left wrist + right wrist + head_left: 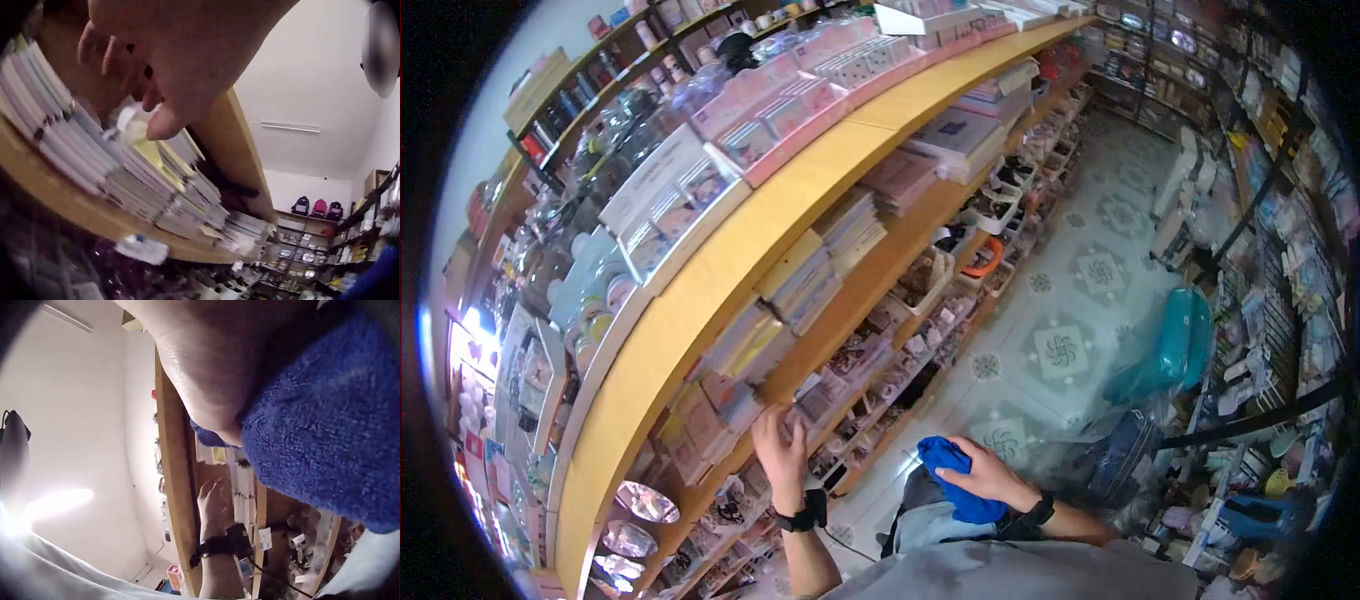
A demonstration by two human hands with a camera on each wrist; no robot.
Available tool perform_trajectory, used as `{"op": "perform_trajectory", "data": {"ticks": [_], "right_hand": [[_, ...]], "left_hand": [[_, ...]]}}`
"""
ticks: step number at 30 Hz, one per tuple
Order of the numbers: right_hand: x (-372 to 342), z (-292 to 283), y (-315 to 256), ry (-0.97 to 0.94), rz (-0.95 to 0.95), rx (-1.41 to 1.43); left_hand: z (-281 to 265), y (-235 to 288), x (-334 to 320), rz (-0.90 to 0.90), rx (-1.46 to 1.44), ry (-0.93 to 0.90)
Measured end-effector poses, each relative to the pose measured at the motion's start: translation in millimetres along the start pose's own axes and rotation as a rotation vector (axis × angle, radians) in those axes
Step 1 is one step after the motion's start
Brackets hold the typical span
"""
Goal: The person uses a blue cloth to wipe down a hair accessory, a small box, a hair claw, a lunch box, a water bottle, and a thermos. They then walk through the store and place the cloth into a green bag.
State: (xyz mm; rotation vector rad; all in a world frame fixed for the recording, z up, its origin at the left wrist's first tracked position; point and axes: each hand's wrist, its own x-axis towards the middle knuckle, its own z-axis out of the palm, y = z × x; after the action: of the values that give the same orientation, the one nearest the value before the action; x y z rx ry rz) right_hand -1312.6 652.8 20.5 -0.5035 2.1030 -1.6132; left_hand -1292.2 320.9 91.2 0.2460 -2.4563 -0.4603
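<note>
A blue cloth [960, 500] is bunched in my right hand [990, 478], its fingers and thumb curled round it; the towel-like pile of the cloth [325, 425] fills the right of the right wrist view. My left hand [780, 445] is over the middle shelf's edge, beside stacked notebooks [745, 340], fingers loosely bent. In the left wrist view the left hand [181, 62] hangs over a row of notebooks [81, 144], its thumb near a yellow piece in plastic [145, 150]. Whether it touches them, I cannot tell.
The wooden shelf top [640, 345] carries boxes of small goods. Lower shelves hold bins of small items, one with an orange ring [983, 257]. A teal stool-like object [1182, 340] stands on the tiled floor [1060, 345]. Crowded racks line the right side.
</note>
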Motion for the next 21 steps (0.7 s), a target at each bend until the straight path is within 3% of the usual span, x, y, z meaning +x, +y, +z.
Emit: {"op": "perform_trajectory", "data": {"ticks": [2,6,12,17,20,21], "right_hand": [[3,-19,12,0.056,0.006,0.021],[18,-66,7,0.096,0.052,0.031],[55,-127,42,0.245,-0.035,-0.09],[90,-213,38,0.332,0.06,-0.096],[113,-274,36,0.355,0.111,-0.155],[119,-293,33,0.385,0.121,-0.224]], "left_hand": [[31,22,8,-0.098,-0.065,-0.113],[101,65,43,0.019,-0.195,-0.259],[221,125,96,0.137,-0.329,-0.575],[321,187,152,0.204,-0.171,-0.902],[385,219,183,0.284,-0.372,-0.89],[412,226,192,0.229,-0.418,-0.892]]}}
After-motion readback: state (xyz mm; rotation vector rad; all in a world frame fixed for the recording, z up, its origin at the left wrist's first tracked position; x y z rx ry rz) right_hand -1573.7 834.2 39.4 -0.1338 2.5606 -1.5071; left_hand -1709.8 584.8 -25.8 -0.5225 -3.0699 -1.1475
